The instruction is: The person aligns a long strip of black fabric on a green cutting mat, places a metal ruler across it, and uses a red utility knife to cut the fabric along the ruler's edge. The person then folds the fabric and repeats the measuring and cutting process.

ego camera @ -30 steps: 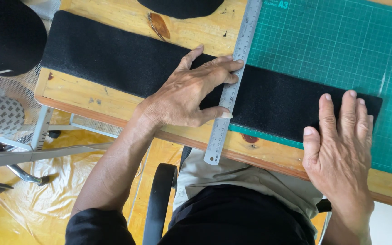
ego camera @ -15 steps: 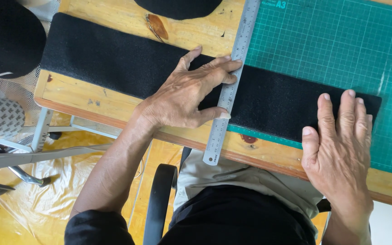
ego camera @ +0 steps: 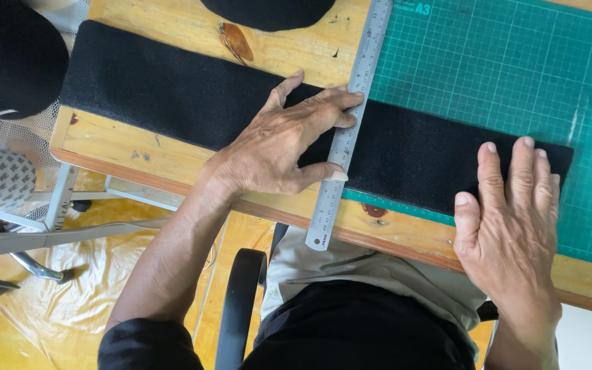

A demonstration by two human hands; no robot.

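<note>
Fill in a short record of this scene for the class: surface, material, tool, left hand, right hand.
surface: wooden table with a green mat
material: long black strip lying flat across table and mat
tool: steel ruler laid across the strip
left hand: spread on the strip, fingertips pressing the ruler
right hand: flat, open, on the strip's right end

My left hand (ego camera: 282,147) and right hand (ego camera: 512,219) are bare, with no rings, watch or gloves. Both forearms are uncovered; a black sleeve (ego camera: 149,342), pushed up, shows at seven o'clock. At six o'clock I wear a black top (ego camera: 364,329) over light khaki trousers (ego camera: 351,264).
</note>
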